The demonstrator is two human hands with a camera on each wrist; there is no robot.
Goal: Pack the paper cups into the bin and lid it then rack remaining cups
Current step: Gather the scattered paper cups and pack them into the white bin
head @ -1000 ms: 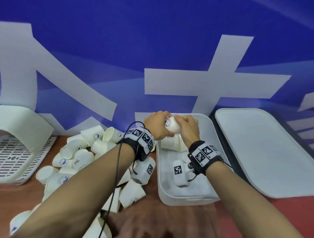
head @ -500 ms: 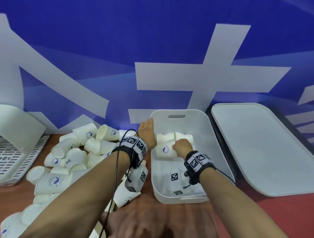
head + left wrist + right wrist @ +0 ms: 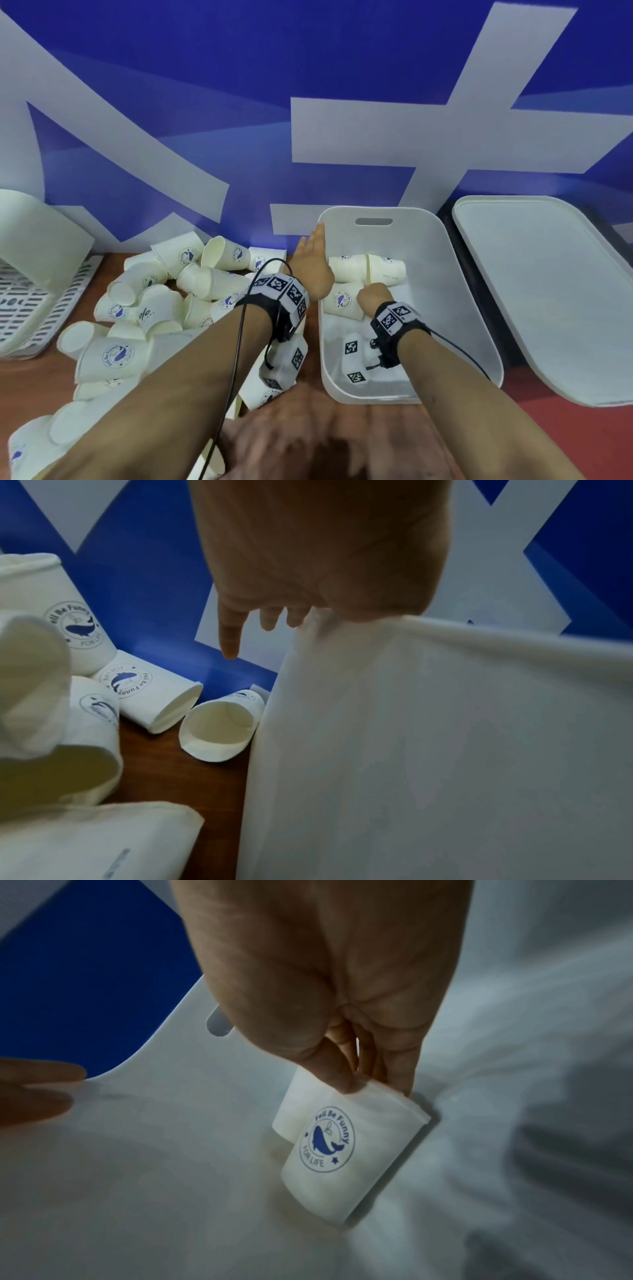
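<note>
A white bin stands on the table with three paper cups lying at its far end. My right hand is inside the bin and pinches the rim of the nearest paper cup. In the right wrist view, thumb and fingers clamp that whale-logo cup, which lies on the bin floor. My left hand rests with straight fingers on the bin's left rim and holds nothing. The left wrist view has that left hand beside the bin wall.
A heap of loose paper cups covers the table left of the bin, some right against its wall. The white lid lies flat to the right. A white slotted rack sits at the far left. A blue banner backs the table.
A second ago both hands held a cup above the bin. The right hand has lowered it onto the bin floor. The left hand let go and moved to the left rim.
</note>
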